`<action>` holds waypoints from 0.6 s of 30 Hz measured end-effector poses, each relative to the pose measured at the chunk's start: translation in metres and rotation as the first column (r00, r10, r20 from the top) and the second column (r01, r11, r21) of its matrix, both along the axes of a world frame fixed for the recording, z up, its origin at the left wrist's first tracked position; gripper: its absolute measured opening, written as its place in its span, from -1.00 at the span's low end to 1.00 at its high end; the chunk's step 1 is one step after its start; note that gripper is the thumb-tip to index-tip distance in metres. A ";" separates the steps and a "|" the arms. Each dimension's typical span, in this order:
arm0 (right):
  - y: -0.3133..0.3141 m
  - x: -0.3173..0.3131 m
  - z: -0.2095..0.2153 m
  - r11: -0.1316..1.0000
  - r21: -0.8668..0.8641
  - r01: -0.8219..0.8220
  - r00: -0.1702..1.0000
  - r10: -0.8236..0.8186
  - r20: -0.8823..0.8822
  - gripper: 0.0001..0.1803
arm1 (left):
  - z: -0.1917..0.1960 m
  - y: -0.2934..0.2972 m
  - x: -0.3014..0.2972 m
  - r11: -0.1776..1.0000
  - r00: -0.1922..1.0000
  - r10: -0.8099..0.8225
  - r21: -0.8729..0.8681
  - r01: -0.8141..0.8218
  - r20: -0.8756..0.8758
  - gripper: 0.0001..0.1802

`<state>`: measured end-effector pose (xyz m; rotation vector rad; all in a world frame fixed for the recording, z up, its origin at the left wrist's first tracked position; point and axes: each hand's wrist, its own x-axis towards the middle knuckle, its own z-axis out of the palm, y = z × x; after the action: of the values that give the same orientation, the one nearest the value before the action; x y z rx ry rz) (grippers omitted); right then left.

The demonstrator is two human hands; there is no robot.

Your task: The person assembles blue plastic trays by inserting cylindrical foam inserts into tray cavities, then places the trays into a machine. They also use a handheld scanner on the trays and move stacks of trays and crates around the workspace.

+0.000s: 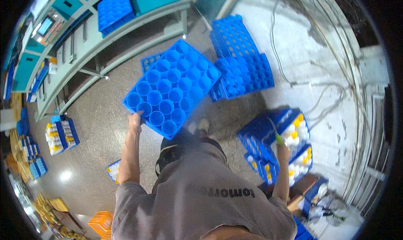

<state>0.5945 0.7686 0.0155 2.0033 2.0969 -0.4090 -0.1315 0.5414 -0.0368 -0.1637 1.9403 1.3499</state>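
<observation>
My left hand grips the near left corner of a blue plastic tray, its fingers closed over the rim. The tray hangs tilted in front of me, and its rows of round cups look empty. Out to the right, my right hand is closed on a slim green-handled tool with a thin, pale, blade-like end; blur hides its exact kind. Beside that hand stand blue crates holding white and yellow pieces.
Blue cup trays are stacked beyond the held tray, by the pale wall. A long workbench at the upper left bears another blue tray. Filled boxes and an orange crate are on the floor to the left.
</observation>
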 end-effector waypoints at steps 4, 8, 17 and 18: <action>0.012 0.129 0.019 0.943 0.201 0.263 0.712 -0.331 0.619 -0.69 | -0.031 0.065 -0.038 0.956 0.965 0.149 0.217 -0.196 0.215 -0.83; 0.004 0.114 0.030 0.840 0.284 0.462 0.814 -0.529 0.241 -0.53 | -0.054 0.208 -0.091 0.812 0.903 0.278 0.423 -0.403 0.327 -0.74; -0.027 -0.149 0.001 0.988 -0.107 0.115 0.992 -0.120 -0.039 -0.60 | 0.000 0.486 -0.229 0.757 0.708 0.531 0.114 -0.643 0.465 -0.27; -0.031 -0.168 0.009 0.914 -0.120 0.387 0.921 -0.388 0.019 -0.61 | 0.001 0.505 -0.247 0.764 0.737 0.530 0.142 -0.630 0.419 -0.31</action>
<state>0.4267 0.7371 0.0243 2.3420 1.6212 -0.5912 -0.3790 1.0465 -0.0358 -0.8918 1.4094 1.8303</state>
